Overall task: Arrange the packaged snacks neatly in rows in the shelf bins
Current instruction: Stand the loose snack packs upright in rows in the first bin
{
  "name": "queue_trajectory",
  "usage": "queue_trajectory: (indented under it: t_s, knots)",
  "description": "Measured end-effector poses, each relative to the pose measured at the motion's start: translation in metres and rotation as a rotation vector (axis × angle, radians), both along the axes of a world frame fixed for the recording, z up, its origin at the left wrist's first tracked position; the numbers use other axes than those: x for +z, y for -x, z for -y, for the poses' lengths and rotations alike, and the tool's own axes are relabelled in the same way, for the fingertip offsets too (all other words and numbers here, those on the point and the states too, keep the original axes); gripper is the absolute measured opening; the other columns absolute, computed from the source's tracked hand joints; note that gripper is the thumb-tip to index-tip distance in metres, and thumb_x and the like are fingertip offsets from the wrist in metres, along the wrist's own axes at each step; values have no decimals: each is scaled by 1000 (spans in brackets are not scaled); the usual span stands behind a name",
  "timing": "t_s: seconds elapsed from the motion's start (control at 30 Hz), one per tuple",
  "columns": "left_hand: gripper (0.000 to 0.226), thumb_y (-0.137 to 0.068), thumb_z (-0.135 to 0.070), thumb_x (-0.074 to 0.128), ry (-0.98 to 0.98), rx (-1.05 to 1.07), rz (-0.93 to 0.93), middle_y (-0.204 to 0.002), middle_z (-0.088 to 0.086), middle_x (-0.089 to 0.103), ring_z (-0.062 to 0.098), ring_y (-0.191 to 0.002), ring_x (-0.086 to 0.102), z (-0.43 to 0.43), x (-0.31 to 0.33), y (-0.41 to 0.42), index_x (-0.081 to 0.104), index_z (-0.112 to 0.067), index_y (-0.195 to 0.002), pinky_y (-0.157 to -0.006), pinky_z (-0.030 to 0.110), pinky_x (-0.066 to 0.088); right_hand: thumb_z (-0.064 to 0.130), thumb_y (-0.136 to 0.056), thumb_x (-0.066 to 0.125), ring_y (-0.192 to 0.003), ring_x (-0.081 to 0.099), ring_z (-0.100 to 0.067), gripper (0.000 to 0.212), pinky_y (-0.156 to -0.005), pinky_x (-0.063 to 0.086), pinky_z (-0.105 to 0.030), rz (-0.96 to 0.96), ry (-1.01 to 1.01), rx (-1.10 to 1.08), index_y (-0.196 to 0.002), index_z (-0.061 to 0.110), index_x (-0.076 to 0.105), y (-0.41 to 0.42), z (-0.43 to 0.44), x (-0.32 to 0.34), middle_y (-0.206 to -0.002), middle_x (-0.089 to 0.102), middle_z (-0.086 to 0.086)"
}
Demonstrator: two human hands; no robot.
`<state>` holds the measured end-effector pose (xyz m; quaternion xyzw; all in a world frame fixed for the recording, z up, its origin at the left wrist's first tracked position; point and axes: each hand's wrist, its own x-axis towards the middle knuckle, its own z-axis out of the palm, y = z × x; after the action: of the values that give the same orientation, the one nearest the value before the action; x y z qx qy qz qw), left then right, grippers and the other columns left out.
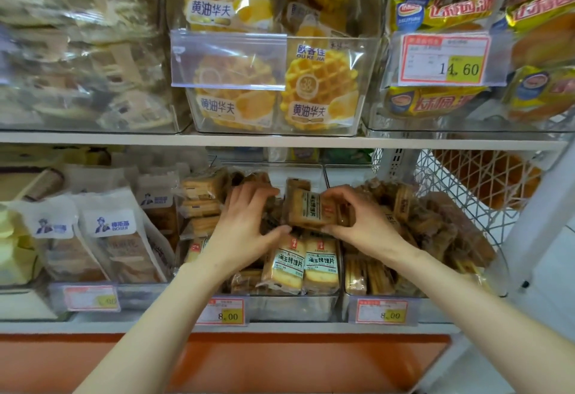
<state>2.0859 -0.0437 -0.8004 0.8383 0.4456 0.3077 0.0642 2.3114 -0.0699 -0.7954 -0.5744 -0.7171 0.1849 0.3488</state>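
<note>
Many snack packets [322, 264] in clear bin [292, 308]

White shelf boards [280, 140] over an orange base panel [280, 359], a white mesh divider [451, 194] at right.

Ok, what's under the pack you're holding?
Two upright labelled packs stand side by side up front in the bin, below the held pack. Whatever lies further back is covered by it, the left hand and right hand.

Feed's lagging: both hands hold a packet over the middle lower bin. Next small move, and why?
Probably lower the packet upright behind the two front packets; left hand and right hand hold it above them, label sideways.
</note>
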Motion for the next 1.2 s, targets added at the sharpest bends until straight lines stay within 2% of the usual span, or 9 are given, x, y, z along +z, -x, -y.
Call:
queue_trajectory:
  t_s: [0.1, 0.2, 0.37, 0.57, 0.67, 0.77, 0.9, 1.03, 1.2]
  knots:
    - [77, -69, -65, 36, 31, 44, 11, -130, 4, 46, 21, -124, 36, -4, 0, 5, 49, -16, -128, -98, 32, 35, 21, -72, 78, -107, 51, -6, 47, -86, 42, -22, 94, 36, 15, -112, 31, 56, 6, -19, -5, -109, 56, 17]
    - [77, -71, -67, 32, 38, 4, -86, -133, 1, 47, 20, -127, 36, -3, -4, 2, 48, -20, -131, -101, 35, 34, 24, -76, 75, -110, 51, -7, 32, -96, 40, -29, 103, 158, 154, -100, 40, 62, 11, -31, -8, -107, 57, 21]
    - [86, -71, -73, 12, 105, -35, -250, -139, -9, 45, 10, -135, 27, -4, -7, -4, 50, -26, -131, -116, 44, 15, 17, -85, 66, -105, 53, 0, 29, -101, 36, -29, 38, 235, 246, -90, 45, 61, 6, -31, 0, -101, 58, 27]
    - [91, -68, -78, 4, 81, -11, -297, -135, -14, 46, 8, -132, 26, -6, -11, -4, 54, -30, -127, -115, 40, 13, 10, -86, 62, -103, 56, -8, 23, -96, 45, -31, 80, -35, -7, -103, 27, 64, -6, -69, -8, -114, 59, 7]
    - [85, -71, -73, 8, 77, -22, -267, -134, -14, 47, 8, -132, 27, -6, -12, -4, 56, -29, -125, -114, 39, 11, 11, -87, 61, -110, 55, -16, 32, -90, 41, -25, 241, -39, -73, -118, 21, 58, 0, -100, -9, -124, 56, 0]
    - [84, -71, -73, 8, 66, -23, -267, -135, -14, 47, 9, -132, 28, -7, -11, -4, 56, -28, -125, -111, 36, 13, 22, -88, 61, -123, 46, -23, 45, -98, 36, -34, 425, 126, -54, -131, 20, 49, 14, -126, -11, -134, 49, -3]
    - [87, -68, -74, 4, 68, -24, -302, -137, -18, 43, 7, -132, 24, -9, -10, -3, 52, -32, -127, -108, 30, 14, 31, -88, 56, -113, 52, -24, 29, -93, 36, -36, 699, 121, -142, -114, 18, 59, 23, -143, -11, -121, 58, -5]
    - [85, -68, -73, 7, 89, -40, -270, -135, -17, 44, 6, -131, 24, -7, -10, -3, 54, -31, -125, -112, 31, 8, 37, -80, 67, -99, 60, -23, 34, -77, 39, -30, 471, -48, -189, -106, 16, 64, 17, -127, 0, -105, 65, -3]
    - [86, -64, -71, 13, 133, -43, -223, -136, -12, 43, 10, -131, 25, -5, -5, -5, 48, -28, -130, -116, 37, 9, 13, -78, 72, -83, 59, -12, 37, -65, 41, -15, 88, -97, -70, -113, 18, 61, -2, -69, 18, -102, 62, 4]
